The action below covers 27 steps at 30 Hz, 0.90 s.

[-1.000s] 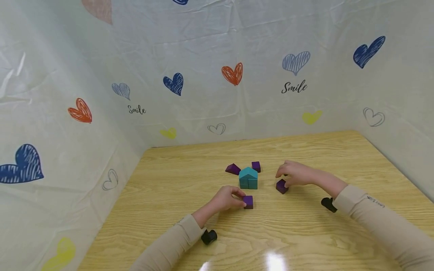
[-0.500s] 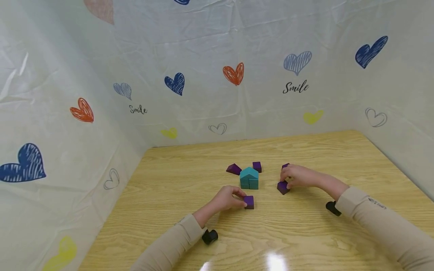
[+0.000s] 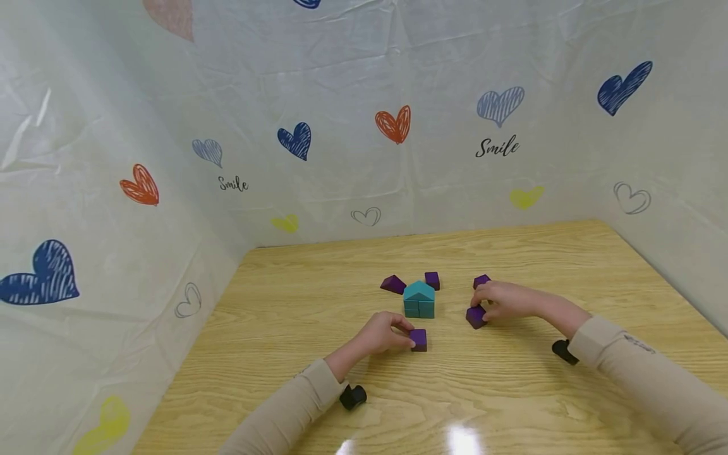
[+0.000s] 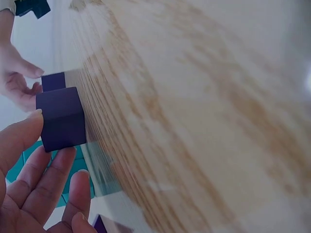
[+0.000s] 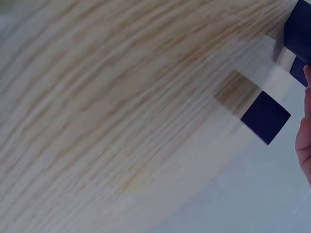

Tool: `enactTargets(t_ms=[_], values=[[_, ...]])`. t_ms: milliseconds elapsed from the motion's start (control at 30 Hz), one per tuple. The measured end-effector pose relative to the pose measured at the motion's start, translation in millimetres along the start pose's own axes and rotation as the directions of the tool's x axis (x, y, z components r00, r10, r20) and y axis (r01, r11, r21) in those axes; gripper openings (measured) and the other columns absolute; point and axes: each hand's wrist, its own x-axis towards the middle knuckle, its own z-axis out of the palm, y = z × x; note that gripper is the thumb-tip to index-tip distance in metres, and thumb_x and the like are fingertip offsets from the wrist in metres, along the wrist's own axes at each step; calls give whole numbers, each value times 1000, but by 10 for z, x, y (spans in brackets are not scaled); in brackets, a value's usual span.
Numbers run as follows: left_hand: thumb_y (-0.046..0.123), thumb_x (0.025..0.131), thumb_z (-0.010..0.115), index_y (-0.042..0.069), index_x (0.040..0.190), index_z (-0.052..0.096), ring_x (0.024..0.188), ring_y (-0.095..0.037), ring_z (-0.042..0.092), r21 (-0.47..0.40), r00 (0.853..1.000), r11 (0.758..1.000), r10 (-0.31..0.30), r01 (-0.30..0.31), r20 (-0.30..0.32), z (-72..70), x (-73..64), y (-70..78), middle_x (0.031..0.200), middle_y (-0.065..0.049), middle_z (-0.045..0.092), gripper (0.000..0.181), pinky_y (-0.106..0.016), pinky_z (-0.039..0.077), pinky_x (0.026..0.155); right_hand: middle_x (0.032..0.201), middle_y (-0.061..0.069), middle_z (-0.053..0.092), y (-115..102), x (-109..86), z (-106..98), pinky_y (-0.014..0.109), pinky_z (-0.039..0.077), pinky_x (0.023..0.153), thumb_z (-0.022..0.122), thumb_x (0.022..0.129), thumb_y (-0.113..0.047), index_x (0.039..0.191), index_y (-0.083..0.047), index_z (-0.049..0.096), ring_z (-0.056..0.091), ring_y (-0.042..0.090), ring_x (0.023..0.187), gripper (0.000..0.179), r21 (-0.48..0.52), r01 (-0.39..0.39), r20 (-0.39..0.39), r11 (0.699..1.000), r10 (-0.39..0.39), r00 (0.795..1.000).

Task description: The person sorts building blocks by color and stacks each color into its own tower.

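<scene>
My left hand pinches a purple cube on the table between thumb and fingertips; in the left wrist view the cube sits between the thumb and two fingers. To the right, my right hand pinches another purple block, turned with a corner toward me. In the right wrist view only a few fingers show at the right edge, below a purple block. A small teal house shape, two square blocks under a roof piece, stands between and behind the hands.
Behind the teal house lie a purple wedge-like block and a small purple block. One more purple block is just beyond my right hand. The wooden table ends at a white sheet printed with hearts.
My right hand's fingers have come down and closed on the purple block, uncovering the purple block behind. The left hand has stayed on its cube. The head view has shifted slightly.
</scene>
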Motion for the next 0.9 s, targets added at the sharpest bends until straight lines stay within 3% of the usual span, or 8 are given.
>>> enactTargets(t_ms=[400, 700, 900], values=[[17, 76, 74, 9, 98, 69, 91, -15, 58, 0, 1000, 1000, -10, 10, -1, 1, 1, 11, 93, 2, 66, 24, -32, 47, 83, 96, 3, 61, -127, -6, 110, 27, 47, 68, 68, 82, -17, 100, -3, 65, 56, 16, 81, 23, 54, -82, -6, 995, 83, 997], [16, 76, 74, 9, 98, 69, 91, -15, 59, -7, 1000, 1000, 2, -2, -4, -3, 7, -2, 93, 1, 66, 24, -31, 48, 81, 90, -2, 61, -247, 37, 169, 22, 43, 63, 70, 80, -17, 96, -5, 67, 50, 8, 71, 21, 69, -63, -13, 996, 64, 998], [16, 76, 75, 9, 98, 69, 91, -15, 59, -14, 1000, 1000, -10, 10, -2, 3, 12, -4, 92, 2, 66, 24, -32, 47, 83, 92, 1, 64, -368, 97, 214, 26, 47, 67, 71, 79, -23, 97, -6, 67, 56, 9, 76, 24, 39, -81, -21, 996, 82, 996]])
